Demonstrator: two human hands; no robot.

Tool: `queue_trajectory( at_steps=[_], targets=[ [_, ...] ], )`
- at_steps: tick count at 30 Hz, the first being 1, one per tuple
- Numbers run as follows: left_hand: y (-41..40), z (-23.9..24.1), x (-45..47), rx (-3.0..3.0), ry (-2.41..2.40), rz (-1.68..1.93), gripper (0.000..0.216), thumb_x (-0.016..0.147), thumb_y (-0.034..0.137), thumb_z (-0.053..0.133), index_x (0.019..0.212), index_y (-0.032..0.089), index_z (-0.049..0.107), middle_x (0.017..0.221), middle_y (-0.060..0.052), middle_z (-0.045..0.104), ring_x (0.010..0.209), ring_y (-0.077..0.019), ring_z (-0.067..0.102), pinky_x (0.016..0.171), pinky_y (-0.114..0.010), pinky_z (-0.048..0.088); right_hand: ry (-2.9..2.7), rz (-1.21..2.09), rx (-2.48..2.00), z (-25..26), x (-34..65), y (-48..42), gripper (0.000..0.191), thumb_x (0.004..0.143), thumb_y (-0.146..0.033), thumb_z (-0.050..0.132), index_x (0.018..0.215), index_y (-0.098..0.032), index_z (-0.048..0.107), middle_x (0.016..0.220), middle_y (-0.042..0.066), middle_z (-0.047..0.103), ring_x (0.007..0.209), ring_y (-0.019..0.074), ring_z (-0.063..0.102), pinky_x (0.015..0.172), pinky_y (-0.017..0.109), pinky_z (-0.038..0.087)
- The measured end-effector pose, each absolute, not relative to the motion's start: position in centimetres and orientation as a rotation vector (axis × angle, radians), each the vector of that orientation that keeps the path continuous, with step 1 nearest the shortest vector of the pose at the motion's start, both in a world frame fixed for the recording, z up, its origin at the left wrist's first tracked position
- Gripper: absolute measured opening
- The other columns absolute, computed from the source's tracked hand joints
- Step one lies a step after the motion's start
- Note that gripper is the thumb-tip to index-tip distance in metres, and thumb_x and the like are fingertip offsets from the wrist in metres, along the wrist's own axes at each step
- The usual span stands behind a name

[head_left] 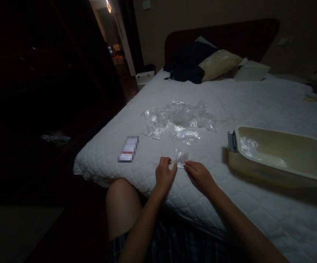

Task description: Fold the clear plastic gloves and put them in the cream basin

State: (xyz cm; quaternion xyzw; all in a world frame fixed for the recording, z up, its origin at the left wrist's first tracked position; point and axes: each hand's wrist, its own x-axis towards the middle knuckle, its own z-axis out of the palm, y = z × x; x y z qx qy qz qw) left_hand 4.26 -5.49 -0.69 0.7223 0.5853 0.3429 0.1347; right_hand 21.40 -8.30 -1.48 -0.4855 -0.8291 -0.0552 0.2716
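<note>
Clear bag [180, 156] on bed [100, 155], in hand: right hand [200, 174] grip pinched it, left hand [165, 174] grip stood apart. Crumpled plastic [178, 122] at twelve o'clock lay loose; some plastic [248, 146] already occupied the three-o'clock tub [273, 173].

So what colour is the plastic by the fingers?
The plastic is clear and see-through, with a whitish shine. It shows in the head view.
</note>
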Motion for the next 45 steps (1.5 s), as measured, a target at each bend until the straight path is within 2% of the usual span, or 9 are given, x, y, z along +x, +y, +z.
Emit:
queue_trajectory(
  at_steps=[4,6,8,13,24,30,35,41,45],
  targets=[
    [-5.7,-0.6,3.8,2.495,1.374,0.982,0.018,0.082,0.018,0.043,0.095,0.019,0.055,0.11,-0.009,0.053,0.095,-0.0189,0.053,0.079,-0.033,0.044,-2.235,-0.13,-1.297,-1.4,21.3,-8.3,0.024,0.084,-0.017,0.043,0.102,-0.017,0.058,0.104,0.012,0.062,0.095,0.0214,0.057,0.079,0.038,0.046],
    [-5.7,-0.6,3.6,2.661,1.165,0.939,0.023,0.079,0.013,0.043,0.098,0.019,0.055,0.113,-0.01,0.054,0.109,-0.0227,0.046,0.088,-0.04,0.04,-2.227,-0.124,-1.299,-1.4,21.3,-8.3,0.023,0.084,-0.017,0.043,0.102,-0.017,0.058,0.104,0.012,0.062,0.095,0.0212,0.057,0.08,0.038,0.046],
    [-5.5,-0.6,3.4,2.702,1.069,0.902,0.03,0.075,0.01,0.046,0.104,0.018,0.053,0.113,-0.01,0.055,0.114,-0.024,0.043,0.093,-0.044,0.036,-2.221,-0.113,-1.3,-1.4,21.4,-8.3,0.023,0.083,-0.017,0.044,0.102,-0.017,0.058,0.104,0.012,0.062,0.095,0.0212,0.057,0.08,0.038,0.046],
    [-5.0,-1.0,3.0,2.601,1.072,0.879,0.038,0.069,0.009,0.05,0.105,0.016,0.054,0.113,-0.01,0.055,0.111,-0.022,0.045,0.095,-0.042,0.035,-2.183,-0.029,-1.297,-1.3,21.5,-8.3,0.025,0.083,-0.017,0.044,0.106,-0.018,0.056,0.106,0.01,0.061,0.097,0.0207,0.057,0.082,0.038,0.046],
    [-4.3,-2.0,3.2,2.409,1.169,0.995,0.028,0.076,0.014,0.051,0.103,0.019,0.055,0.106,-0.007,0.059,0.103,-0.0188,0.051,0.091,-0.039,0.039,-2.095,0.088,-1.291,-1.4,21.7,-8.3,0.037,0.082,-0.022,0.047,0.119,-0.02,0.046,0.115,0.01,0.057,0.104,0.0214,0.053,0.086,0.04,0.045],
    [-4.6,-1.6,3.2,2.508,1.072,1.041,0.026,0.076,0.013,0.049,0.101,0.018,0.057,0.103,-0.008,0.061,0.108,-0.0212,0.048,0.092,-0.042,0.039,-2.066,0.03,-1.29,-1.6,21.8,-8.4,0.038,0.082,-0.023,0.048,0.119,-0.018,0.045,0.114,0.011,0.057,0.105,0.0222,0.053,0.086,0.04,0.044],
    [-5.1,-1.1,3.3,2.483,0.922,1.126,0.027,0.076,0.01,0.048,0.1,0.018,0.057,0.098,-0.007,0.063,0.11,-0.0226,0.047,0.091,-0.043,0.039,-2.081,-0.045,-1.257,-1.6,22.0,-8.5,0.03,0.081,-0.018,0.049,0.111,-0.018,0.052,0.108,0.01,0.061,0.103,0.0224,0.053,0.085,0.041,0.044],
    [-5.2,-1.6,3.9,1.992,1.037,1.172,0.029,0.073,0.017,0.054,0.102,0.02,0.057,0.099,-0.008,0.063,0.093,-0.0194,0.057,0.085,-0.037,0.045,-2.023,0.002,-1.239,-1.5,22.3,-8.6,0.024,0.078,-0.012,0.048,0.099,-0.019,0.057,0.097,0.008,0.065,0.099,0.0223,0.055,0.083,0.041,0.043],
    [-4.4,-1.5,4.0,1.479,0.932,1.146,0.037,0.067,0.02,0.063,0.103,0.019,0.055,0.1,-0.008,0.063,0.093,-0.018,0.059,0.086,-0.034,0.044,-1.886,0.109,-1.267,-1.6,22.2,-8.7,0.022,0.077,-0.015,0.047,0.095,-0.019,0.059,0.096,0.008,0.064,0.095,0.0214,0.056,0.082,0.04,0.043]
  ],
)
